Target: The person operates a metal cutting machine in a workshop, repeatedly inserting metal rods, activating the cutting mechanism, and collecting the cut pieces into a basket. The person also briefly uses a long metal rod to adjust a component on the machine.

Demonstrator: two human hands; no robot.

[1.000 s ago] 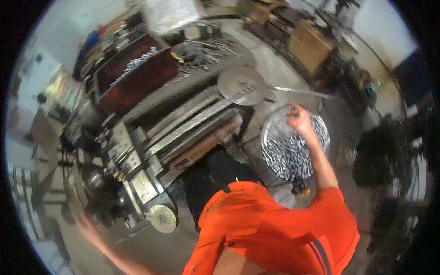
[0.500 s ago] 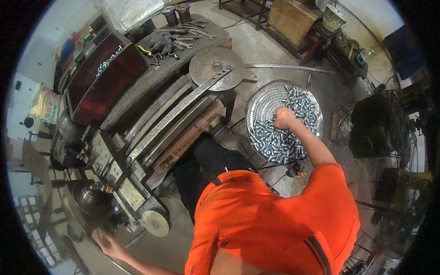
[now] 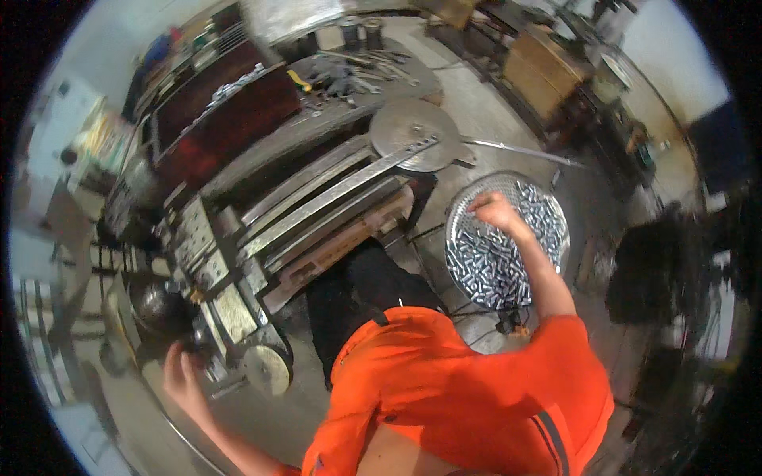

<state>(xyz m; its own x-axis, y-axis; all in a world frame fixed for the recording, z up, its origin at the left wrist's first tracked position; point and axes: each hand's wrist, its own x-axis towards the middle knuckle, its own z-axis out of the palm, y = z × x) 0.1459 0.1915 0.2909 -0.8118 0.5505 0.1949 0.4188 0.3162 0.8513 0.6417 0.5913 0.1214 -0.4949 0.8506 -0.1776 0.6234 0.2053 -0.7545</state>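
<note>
In the head view, the right hand [image 3: 494,213] is now reaching deeper into the round perforated metal basket [image 3: 556,208] of small silvery cylindrical pieces [image 3: 492,266], fingers curled among them near the far rim; whether it is gripping any I cannot tell. The left hand [image 3: 181,373] has been drawing closer to the grey machine's round handwheel [image 3: 266,369], fingers loosely spread, holding nothing, just beside the long grey metal lathe bed [image 3: 333,202].

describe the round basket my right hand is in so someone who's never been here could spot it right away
Start at the long grey lathe running across the middle, with its round metal faceplate at the far end. Just right of it, on the floor, sits a round wire basket, where the right hand reaches in. It alone is heaped with small shiny metal cylinders.
</note>
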